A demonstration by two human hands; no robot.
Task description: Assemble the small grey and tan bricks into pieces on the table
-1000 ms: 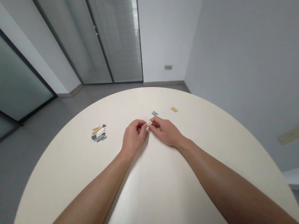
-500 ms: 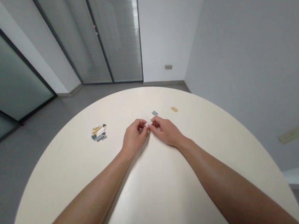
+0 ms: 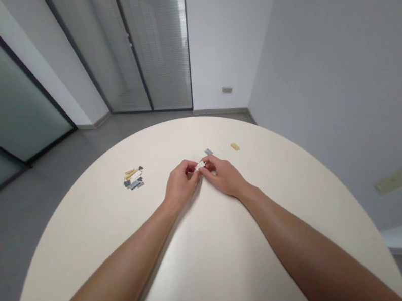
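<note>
A small white plastic building brick (image 3: 200, 165) is held over the middle of the round cream counter (image 3: 183, 138), pinched between the fingertips of both hands. The left hand (image 3: 180, 183) comes in from 7 o'clock and the right hand (image 3: 224, 177) from 5 o'clock. Both are curled and grasping, their fingers almost meeting around the brick. Those fingers hide part of it, so I cannot tell whether it is joined to another piece, or whether it touches the counter.

This looks like close two-handed work on this one brick, and neither hand is free for anything else. At 9 o'clock from the brick lies a loose heap of tan, white and slate-grey plastic bricks (image 3: 133, 178). At 1 o'clock sits a lone slate-grey plastic plate (image 3: 208, 152), and near 3 o'clock a lone tan plastic tile (image 3: 235, 147). Beyond the counter, at 12 o'clock, stands a glass door with slatted blinds (image 3: 159, 39).
</note>
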